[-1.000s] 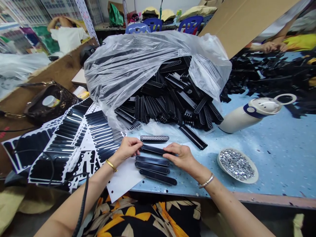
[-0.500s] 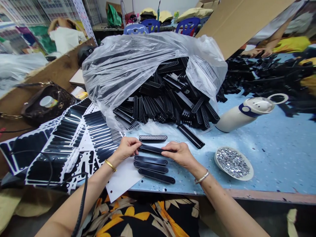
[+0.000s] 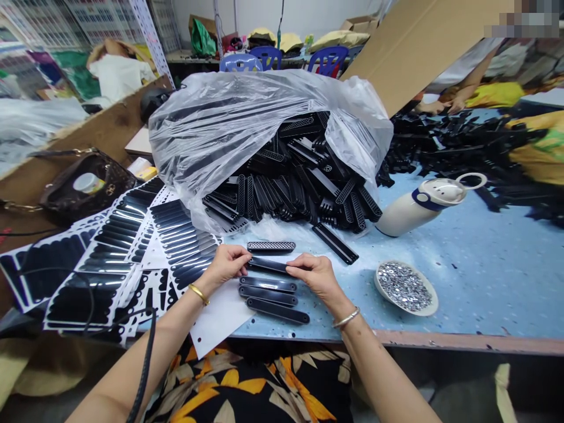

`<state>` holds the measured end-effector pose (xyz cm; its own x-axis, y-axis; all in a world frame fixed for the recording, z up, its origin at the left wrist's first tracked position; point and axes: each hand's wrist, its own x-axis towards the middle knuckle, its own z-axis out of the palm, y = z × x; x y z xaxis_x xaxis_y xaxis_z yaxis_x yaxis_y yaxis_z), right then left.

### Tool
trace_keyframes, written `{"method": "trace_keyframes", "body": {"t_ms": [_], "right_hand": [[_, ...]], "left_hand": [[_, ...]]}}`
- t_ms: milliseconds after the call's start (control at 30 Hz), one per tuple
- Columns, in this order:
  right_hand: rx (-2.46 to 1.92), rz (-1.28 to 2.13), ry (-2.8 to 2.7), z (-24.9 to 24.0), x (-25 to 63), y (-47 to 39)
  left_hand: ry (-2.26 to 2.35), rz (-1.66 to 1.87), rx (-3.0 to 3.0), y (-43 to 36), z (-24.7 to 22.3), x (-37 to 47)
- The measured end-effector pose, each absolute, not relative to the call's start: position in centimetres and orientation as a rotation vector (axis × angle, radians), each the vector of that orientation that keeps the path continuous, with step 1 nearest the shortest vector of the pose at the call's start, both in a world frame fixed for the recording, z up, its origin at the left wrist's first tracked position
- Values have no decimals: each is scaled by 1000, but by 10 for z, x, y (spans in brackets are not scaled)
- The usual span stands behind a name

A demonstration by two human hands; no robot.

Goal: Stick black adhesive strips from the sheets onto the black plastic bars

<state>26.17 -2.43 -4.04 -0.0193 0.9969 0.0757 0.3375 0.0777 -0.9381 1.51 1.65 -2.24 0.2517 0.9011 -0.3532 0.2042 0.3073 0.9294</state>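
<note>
My left hand (image 3: 230, 262) pinches the left end of a long black strip-shaped piece (image 3: 268, 266). At its right end, the thumb and fingers of my right hand (image 3: 312, 275) are closed on it. Just beyond lies a piece with a patterned face (image 3: 271, 247). Nearer to me, several smooth black pieces with rounded, holed ends lie in a row: a glossy one (image 3: 267, 285), another (image 3: 268, 295) touching or close to it, and a slanted one (image 3: 277, 311). Under my left wrist is a white sheet (image 3: 220, 320).
A clear plastic bag (image 3: 211, 129) spills many black slotted parts (image 3: 282, 194). Sheets of black stickers (image 3: 176, 238) lie left, beside a brown handbag (image 3: 74, 182). A bottle (image 3: 414, 208) and a bowl of small shiny pieces (image 3: 404, 288) stand right. Another person's hands (image 3: 440, 106) are at the back right.
The camera view has turned slightly, so the bottle and bowl appear farther left. Both hands keep their grip on the black piece, almost unmoved.
</note>
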Motion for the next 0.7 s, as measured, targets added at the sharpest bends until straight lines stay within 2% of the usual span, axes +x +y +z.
{"method": "trace_keyframes", "body": {"t_ms": [367, 500, 700], "right_hand": [[-1481, 934, -1433, -38, 257, -27], [-1521, 828, -1401, -36, 256, -26], [-1641, 534, -1372, -9, 293, -55]], "left_hand": [[1272, 673, 1190, 16, -22, 17], [1276, 677, 1210, 16, -23, 18], [1306, 679, 1260, 14, -16, 15]]}}
